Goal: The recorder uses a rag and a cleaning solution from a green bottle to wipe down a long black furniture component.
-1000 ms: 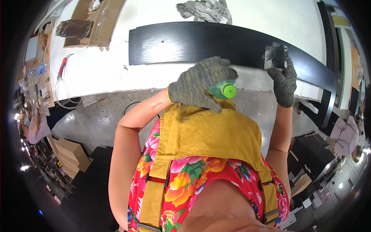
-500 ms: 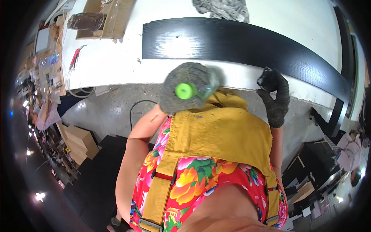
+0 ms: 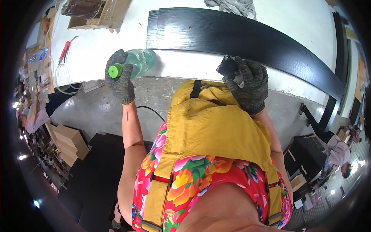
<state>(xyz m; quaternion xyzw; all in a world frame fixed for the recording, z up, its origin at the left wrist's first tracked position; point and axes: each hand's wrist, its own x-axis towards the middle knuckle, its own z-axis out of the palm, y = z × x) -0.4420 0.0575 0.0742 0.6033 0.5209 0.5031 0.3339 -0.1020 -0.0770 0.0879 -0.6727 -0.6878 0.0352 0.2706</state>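
My left hand (image 3: 120,75), in a dark grey knit glove, is closed round the neck of a clear greenish plastic bottle (image 3: 140,62) with a green cap (image 3: 115,70). The bottle tilts, its body over the front edge of the white table. Liquid in it is hard to make out. My right hand (image 3: 249,83), gloved alike, grips a small glossy black block-like piece (image 3: 228,66) whose kind I cannot tell. It is just in front of a long black wood-grain board (image 3: 232,33) lying along the table.
A crumpled grey cloth (image 3: 235,7) lies behind the board. Red-handled pliers (image 3: 65,51), a thin cable (image 3: 63,75) and an open cardboard box (image 3: 112,15) are on the table's left. Another person (image 3: 338,152) is at far right, and black panels (image 3: 100,170) stand behind me at left.
My left hand has carried the bottle leftward, from in front of my chest to over the table edge. My right hand has moved left with the black piece.
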